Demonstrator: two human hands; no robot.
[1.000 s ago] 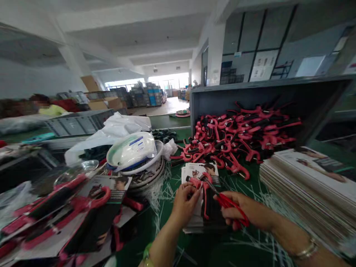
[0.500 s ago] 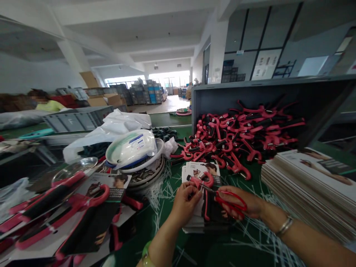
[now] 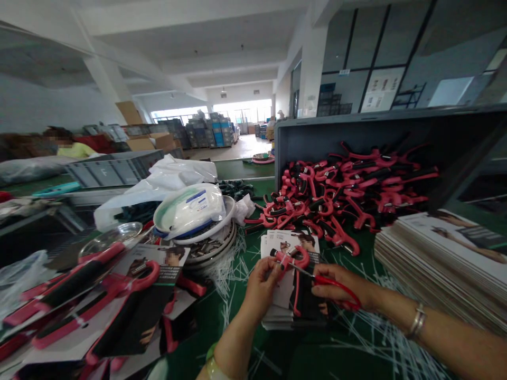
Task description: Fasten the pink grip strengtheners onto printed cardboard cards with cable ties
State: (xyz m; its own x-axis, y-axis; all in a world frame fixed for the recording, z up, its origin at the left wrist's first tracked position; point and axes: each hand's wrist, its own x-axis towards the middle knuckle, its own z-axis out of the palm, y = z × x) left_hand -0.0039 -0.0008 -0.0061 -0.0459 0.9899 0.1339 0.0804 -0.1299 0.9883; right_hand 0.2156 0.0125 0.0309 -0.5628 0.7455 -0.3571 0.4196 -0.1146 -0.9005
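Crowding the right hand (image 3: 353,282) (clamped on scissors (image 3: 337,285)) are cards (image 3: 439,266) and ties (image 3: 390,338); left hand (image 3: 261,281) pinches a pink tool (image 3: 284,259).

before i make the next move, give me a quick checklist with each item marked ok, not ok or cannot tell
1. Left hand at the pink-and-black tool: ok, fingertips pinched at it.
2. Right hand gripping the red-handled scissors: ok.
3. Tool resting on the card stack: ok.
4. Blade tips well clear of the left fingers: not ok, they look close.
5. Something between the blades: cannot tell, too small.
6. Tabletop free of loose white strips: not ok, many lie scattered.
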